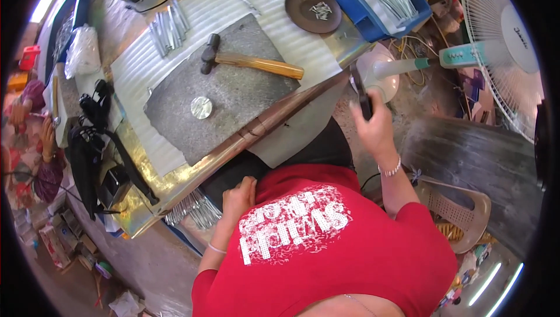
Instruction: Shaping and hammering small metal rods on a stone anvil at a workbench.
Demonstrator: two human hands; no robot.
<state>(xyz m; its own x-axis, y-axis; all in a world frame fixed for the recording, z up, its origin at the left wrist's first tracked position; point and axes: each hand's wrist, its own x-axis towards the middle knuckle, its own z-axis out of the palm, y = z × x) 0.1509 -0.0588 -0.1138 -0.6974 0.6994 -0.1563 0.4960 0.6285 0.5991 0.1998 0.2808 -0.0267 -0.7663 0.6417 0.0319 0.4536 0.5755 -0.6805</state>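
Note:
My right hand (pixel 373 127), raised beyond the table's right edge, is closed around a dark, narrow object (pixel 363 98) whose kind I cannot make out. Low at my lap, my left hand (pixel 239 195) has its fingers curled; whatever may be in them is hidden. On the table before me lies a grey stone slab (pixel 251 104). A hammer (pixel 256 65) with a black head and wooden handle rests across its far part. Nearer to me on the slab sits a small round silver disc (pixel 201 107). White ribbed foam sheet (pixel 131 75) spreads under the slab.
A brown plate (pixel 297 10) holds small metal pieces. Silver rods (pixel 169 28) lie on the foam; more fill a blue tray (pixel 356 2). A fan (pixel 507 42) stands at right. Black straps (pixel 87 142) lie at the table's left, near another person's hand (pixel 48 139).

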